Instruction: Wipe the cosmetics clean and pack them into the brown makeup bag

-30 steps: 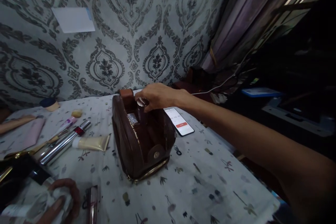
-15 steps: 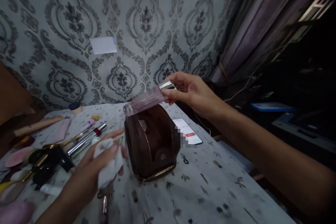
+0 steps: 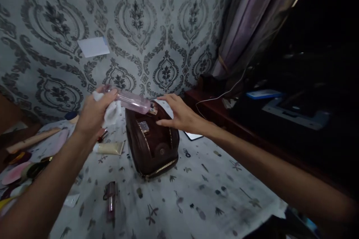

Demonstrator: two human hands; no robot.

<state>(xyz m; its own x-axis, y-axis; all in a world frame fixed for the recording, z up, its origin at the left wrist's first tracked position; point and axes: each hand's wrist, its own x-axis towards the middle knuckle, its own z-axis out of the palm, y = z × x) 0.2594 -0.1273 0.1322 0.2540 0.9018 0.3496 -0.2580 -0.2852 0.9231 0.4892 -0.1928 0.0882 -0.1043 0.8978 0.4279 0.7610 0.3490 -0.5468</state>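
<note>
A clear pinkish bottle (image 3: 131, 101) is tilted above the open brown bag (image 3: 137, 149). Its far end is gripped by my left hand (image 3: 97, 108), which also has a crumpled white cloth (image 3: 112, 114) against the bottle. My right hand (image 3: 178, 114) is spread over the bag's right side, thumb apart from the fingers, with nothing in it. A glittery square piece (image 3: 144, 126) shows inside the bag's mouth. The bag stands upright on the patterned cloth, its gold zipper undone.
On the left lie a cream tube (image 3: 109, 148), a pink round item (image 3: 17, 173) and several cosmetics. A small pink tube (image 3: 111, 201) lies in front. Behind the bag's right side is a phone (image 3: 193, 135). A white cable (image 3: 224, 93) runs at right.
The bottle has passed from my right hand to my left and tilts the other way. My left hand has risen with the cloth; my right hand has opened. The view has shifted right.
</note>
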